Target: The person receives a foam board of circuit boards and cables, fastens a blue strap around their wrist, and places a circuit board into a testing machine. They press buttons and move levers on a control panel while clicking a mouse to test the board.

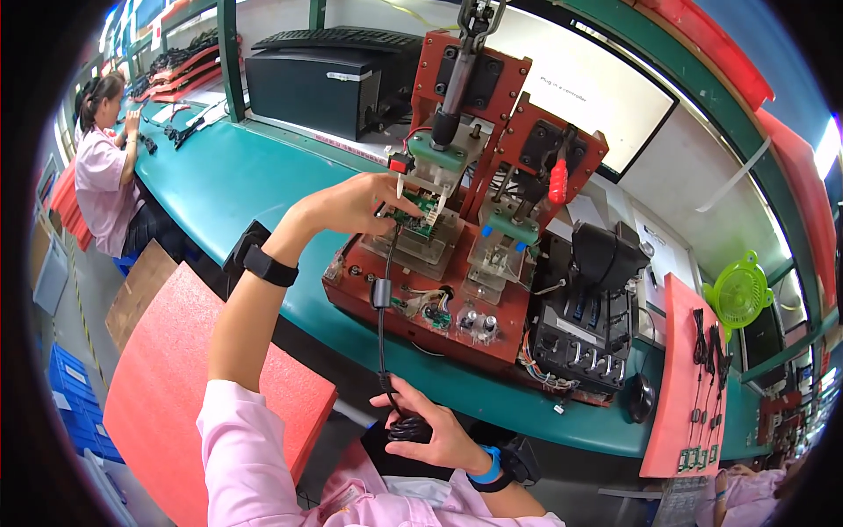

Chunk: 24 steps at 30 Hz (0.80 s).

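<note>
My left hand (356,204) reaches into the red test fixture (421,327), thumb and fingers closed on the near-left edge of a green circuit board (423,218). The board sits over a clear plastic nest under the raised press head (439,151). From the board a black cable (381,338) with a ferrite block (380,293) runs down toward me. Its bundled coil (409,429) lies in my right hand (443,436), whose fingers and thumb curl around it, low in front of my body.
Right of the fixture's second press, with its red handle (558,182), stands a black device with connectors (584,338). A mouse (642,398) and a pink foam board (669,378) with cabled boards lie beyond. Another foam sheet (202,369) is at left. A co-worker (107,171) sits far left.
</note>
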Available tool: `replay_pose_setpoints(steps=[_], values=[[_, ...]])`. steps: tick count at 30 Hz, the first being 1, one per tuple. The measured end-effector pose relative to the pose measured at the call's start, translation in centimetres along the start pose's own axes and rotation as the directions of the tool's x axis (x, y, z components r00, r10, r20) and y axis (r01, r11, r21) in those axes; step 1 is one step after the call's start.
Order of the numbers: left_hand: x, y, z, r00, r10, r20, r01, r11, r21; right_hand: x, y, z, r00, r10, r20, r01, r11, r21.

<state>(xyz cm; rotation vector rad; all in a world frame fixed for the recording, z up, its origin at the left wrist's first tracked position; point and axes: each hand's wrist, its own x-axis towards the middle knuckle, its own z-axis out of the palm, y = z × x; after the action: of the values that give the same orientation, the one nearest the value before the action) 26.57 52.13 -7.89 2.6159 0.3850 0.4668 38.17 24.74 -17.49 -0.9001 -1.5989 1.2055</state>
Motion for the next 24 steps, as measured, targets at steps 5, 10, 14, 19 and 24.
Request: replay_pose_setpoints(steps=[5,10,14,19,24], values=[[0.4,1.7,-0.2,0.996,-0.075,0.052,0.076,0.997,-0.019,-0.1,0.7,0.3,0.999,0.031,0.008,-0.031,0.999,-0.012],[0.7,0.5,-0.7,0.973,-0.139,0.184,0.12,0.987,0.111,-0.2,2.3,0.5,0.995,0.093,-0.019,-0.091,0.991,0.098],[-0.7,-1.6,0.7,0.996,-0.085,0.012,0.085,0.991,-0.107,-0.7,3.2,1.5,0.965,0.254,-0.067,-0.205,0.888,0.411],[-2.0,-0.7,0.9,0.993,0.035,-0.112,-0.017,0.987,0.16,-1.3,6.4,1.1,0.95,0.312,-0.027,-0.297,0.924,0.24],[-3.5,6.1,-5.0,0.973,-0.23,-0.022,0.231,0.968,0.099,-2.7,6.1,-0.3,0.968,0.162,-0.19,-0.198,0.963,-0.185]])
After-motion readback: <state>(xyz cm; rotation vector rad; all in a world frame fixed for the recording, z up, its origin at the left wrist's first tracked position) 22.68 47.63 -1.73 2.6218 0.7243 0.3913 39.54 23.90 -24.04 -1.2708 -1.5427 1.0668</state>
